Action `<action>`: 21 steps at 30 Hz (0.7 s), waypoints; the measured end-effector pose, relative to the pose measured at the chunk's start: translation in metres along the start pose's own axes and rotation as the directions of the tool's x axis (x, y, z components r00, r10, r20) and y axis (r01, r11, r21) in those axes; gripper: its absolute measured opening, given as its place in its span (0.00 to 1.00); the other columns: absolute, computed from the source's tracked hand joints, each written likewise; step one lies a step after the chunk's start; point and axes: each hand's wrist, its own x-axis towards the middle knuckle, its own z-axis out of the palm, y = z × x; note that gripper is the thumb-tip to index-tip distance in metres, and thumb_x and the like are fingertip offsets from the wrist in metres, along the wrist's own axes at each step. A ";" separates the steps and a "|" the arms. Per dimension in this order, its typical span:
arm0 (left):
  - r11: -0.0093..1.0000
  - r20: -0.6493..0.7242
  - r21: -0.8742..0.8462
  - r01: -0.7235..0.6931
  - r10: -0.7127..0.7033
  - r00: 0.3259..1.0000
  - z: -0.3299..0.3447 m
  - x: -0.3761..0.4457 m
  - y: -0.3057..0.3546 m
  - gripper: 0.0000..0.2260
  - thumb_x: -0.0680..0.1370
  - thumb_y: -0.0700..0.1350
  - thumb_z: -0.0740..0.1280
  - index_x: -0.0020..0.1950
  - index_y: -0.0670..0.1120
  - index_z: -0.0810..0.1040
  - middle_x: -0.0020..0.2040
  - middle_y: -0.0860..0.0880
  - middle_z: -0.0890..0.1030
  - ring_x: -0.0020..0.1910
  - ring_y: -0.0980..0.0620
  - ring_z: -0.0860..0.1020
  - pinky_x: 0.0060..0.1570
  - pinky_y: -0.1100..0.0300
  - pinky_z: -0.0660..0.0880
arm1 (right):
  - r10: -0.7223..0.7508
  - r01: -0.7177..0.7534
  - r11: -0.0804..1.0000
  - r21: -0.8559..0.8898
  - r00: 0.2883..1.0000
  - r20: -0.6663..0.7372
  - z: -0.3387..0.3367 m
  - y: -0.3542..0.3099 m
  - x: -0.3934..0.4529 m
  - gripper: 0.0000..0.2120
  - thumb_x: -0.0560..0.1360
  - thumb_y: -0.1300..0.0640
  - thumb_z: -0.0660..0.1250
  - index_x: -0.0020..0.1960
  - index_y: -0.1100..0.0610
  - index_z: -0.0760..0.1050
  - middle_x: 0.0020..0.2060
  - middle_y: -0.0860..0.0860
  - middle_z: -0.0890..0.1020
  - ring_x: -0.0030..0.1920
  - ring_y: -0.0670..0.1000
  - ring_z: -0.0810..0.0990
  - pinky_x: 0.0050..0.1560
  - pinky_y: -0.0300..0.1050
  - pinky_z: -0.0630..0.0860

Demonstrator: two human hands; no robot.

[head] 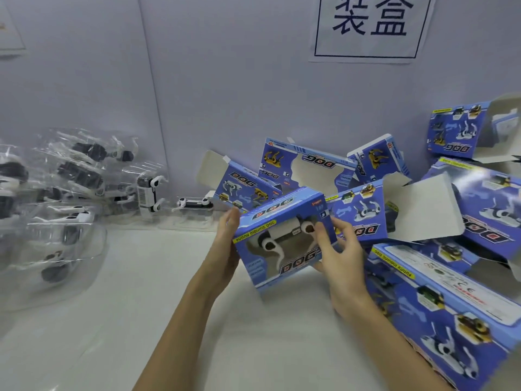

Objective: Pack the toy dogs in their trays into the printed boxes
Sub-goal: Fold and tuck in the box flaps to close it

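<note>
i am holding a blue printed box (pixel 284 241) at the centre of the frame, lifted off the white table (pixel 141 306), its long axis tilting up toward the right. a white toy dog (pixel 287 235) is showing through its window. my left hand (pixel 228 249) is pressing flat against its left end, fingers straight; my right hand (pixel 341 255) is gripping its right end, thumb on the front. empty boxes (pixel 310 165) with open flaps are piling up at the right. clear trays with dogs (pixel 70 198) are heaping at the left edge. bare tabletop is lying below my forearms.
</note>
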 end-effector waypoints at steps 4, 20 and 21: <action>0.987 -0.091 -0.100 -0.127 0.118 0.989 0.004 0.002 0.001 0.44 0.66 0.72 0.74 0.75 0.53 0.66 0.67 0.45 0.82 0.60 0.42 0.84 0.61 0.40 0.80 | 0.055 -0.055 0.998 0.031 0.998 -0.009 -0.002 -0.002 0.001 0.07 0.82 0.48 0.70 0.52 0.34 0.76 0.45 0.62 0.80 0.55 0.68 0.82 0.56 0.72 0.80; 0.990 -0.052 -0.131 -0.055 0.048 0.997 0.002 0.000 -0.001 0.30 0.78 0.68 0.67 0.75 0.54 0.76 0.70 0.45 0.80 0.68 0.41 0.80 0.67 0.41 0.77 | -0.117 0.129 0.990 -0.059 0.977 0.178 -0.004 -0.007 0.005 0.24 0.77 0.34 0.64 0.71 0.37 0.69 0.61 0.44 0.83 0.57 0.44 0.83 0.58 0.43 0.79; 0.989 -0.092 -0.092 -0.113 0.105 0.990 0.004 0.001 -0.002 0.31 0.76 0.69 0.68 0.76 0.56 0.73 0.71 0.49 0.80 0.68 0.46 0.80 0.68 0.44 0.76 | -0.109 0.115 0.993 -0.035 0.984 0.140 -0.004 -0.006 0.006 0.24 0.76 0.34 0.63 0.71 0.37 0.69 0.62 0.38 0.82 0.60 0.40 0.81 0.61 0.42 0.77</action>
